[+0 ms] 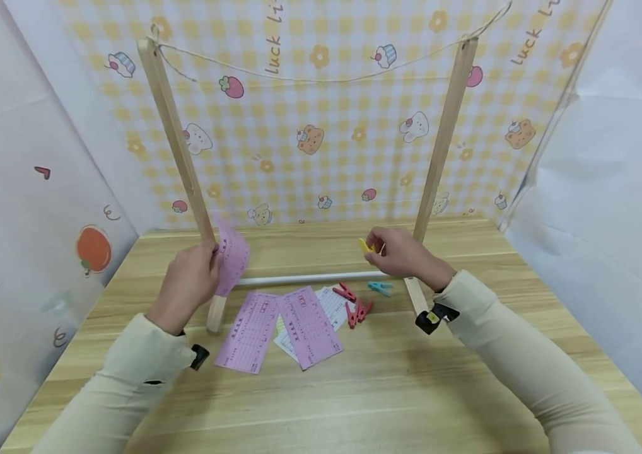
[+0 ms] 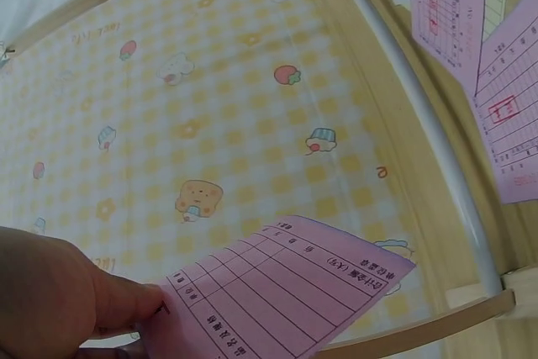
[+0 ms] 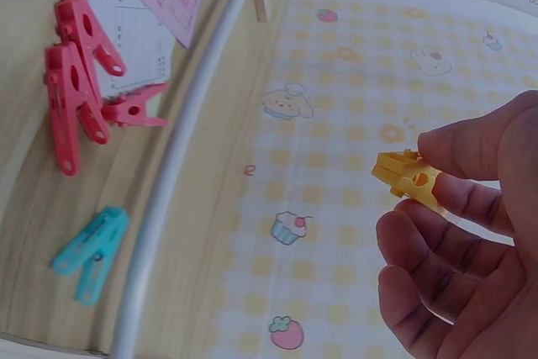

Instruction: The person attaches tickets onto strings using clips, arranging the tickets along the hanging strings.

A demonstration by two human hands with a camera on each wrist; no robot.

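Wooden worktop (image 1: 355, 403), near to far: two pink slips (image 1: 278, 328) lying flat over a white sheet (image 1: 335, 306), mostly covered; red pegs (image 1: 355, 306) and a blue peg (image 1: 380, 288) just beside. Left hand (image 1: 187, 284), raised, pinches a pink slip (image 1: 234, 255) against the left post (image 1: 176, 145); print too small to read. Right hand (image 1: 403, 252), grip closed on a yellow peg (image 1: 365, 246), partly hidden by fingers (image 3: 471, 153). String (image 1: 321, 79) sags between posts, well above.

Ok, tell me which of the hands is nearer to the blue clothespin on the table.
Right. The right hand, pinching a yellow clothespin, is just above and behind the blue clothespin. The left hand, holding a pink slip, is far across by the left post.
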